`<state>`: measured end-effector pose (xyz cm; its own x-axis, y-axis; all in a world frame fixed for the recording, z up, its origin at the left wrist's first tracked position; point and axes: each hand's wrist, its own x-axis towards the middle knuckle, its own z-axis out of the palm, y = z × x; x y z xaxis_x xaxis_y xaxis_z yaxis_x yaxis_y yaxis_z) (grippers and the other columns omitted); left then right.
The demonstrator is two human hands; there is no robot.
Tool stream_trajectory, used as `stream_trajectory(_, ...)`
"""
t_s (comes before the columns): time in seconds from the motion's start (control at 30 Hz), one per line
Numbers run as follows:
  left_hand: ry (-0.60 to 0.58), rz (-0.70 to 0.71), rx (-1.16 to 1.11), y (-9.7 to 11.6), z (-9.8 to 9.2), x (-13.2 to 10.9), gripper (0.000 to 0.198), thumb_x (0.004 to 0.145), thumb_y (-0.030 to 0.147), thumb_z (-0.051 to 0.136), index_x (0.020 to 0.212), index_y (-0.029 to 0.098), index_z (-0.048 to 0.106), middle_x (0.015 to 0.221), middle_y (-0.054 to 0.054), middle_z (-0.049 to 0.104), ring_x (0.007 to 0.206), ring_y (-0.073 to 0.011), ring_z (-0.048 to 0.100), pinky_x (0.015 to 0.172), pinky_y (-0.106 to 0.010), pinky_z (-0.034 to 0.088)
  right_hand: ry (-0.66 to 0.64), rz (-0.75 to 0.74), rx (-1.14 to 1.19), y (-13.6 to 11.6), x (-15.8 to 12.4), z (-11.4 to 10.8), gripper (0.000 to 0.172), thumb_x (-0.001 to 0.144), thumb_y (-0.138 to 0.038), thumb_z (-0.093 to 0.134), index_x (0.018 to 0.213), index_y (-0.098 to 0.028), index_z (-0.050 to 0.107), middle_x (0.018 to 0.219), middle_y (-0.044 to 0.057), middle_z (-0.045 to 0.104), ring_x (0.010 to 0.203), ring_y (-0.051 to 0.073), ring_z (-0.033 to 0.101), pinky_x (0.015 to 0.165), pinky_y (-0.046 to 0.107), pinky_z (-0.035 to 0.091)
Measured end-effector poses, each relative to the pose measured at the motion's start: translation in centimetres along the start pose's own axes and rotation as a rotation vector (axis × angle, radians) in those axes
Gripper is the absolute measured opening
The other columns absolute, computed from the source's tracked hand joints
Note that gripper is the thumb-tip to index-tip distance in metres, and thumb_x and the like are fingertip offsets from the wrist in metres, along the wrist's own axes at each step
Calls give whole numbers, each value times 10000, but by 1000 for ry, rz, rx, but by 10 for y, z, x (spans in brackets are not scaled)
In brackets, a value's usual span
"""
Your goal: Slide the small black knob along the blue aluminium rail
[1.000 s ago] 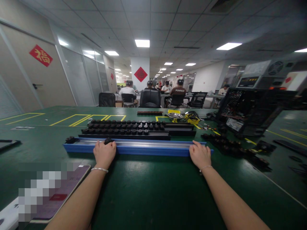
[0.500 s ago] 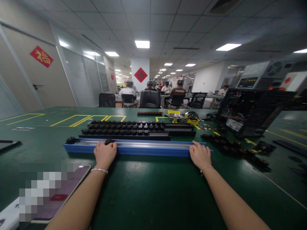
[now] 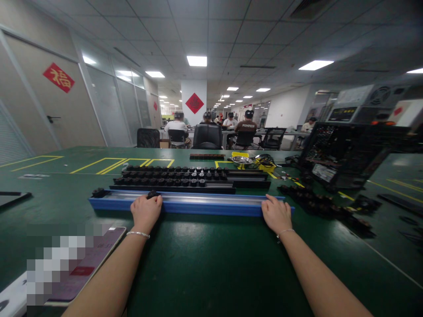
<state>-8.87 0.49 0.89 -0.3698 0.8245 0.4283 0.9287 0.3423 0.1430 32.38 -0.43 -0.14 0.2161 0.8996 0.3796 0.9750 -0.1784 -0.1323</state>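
A long blue rail (image 3: 211, 208) with a silvery channel lies crosswise on the green table. My left hand (image 3: 146, 213) is closed at its left part, fingers around a small black module (image 3: 152, 194) in the channel; most of that piece is hidden. Another black module (image 3: 98, 192) sits at the rail's left end. Near the right end my right hand (image 3: 276, 212) grips the rail, its fingers over the front wall. Just behind are black rails (image 3: 218, 190) carrying rows of black round-topped modules (image 3: 161, 182).
To the left, a phone (image 3: 89, 264) lies beside my forearm. An opened black computer case (image 3: 340, 154) stands at the right, with loose black parts (image 3: 324, 202) before it. A metal bowl (image 3: 242, 160) and a dark strip (image 3: 206, 156) are farther back. People sit in the background.
Both hands keep their places on the blue rail. The whole view has shifted very slightly; nothing else visibly differs.
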Motion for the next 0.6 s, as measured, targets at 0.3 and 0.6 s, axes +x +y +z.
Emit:
stream_trajectory(0.3, 25, 13, -15, -2, 4, 1, 452, 841, 422, 311, 854, 266, 735, 933, -129, 618, 953, -261, 509, 791, -353, 340, -9, 7, 46, 0, 0, 0, 462, 884, -373, 220, 916, -225, 657, 1310, 14, 489, 1169, 216, 421, 1031, 457, 216)
stream_trajectory(0.6, -5, 17, -11, -1, 0, 1, 452, 847, 427, 306, 862, 273, 731, 934, -119, 631, 954, -260, 520, 787, -350, 339, -10, 17, 53, 0, 0, 1, 457, 882, -369, 225, 936, -227, 656, 1317, 11, 483, 1174, 215, 417, 1037, 459, 206)
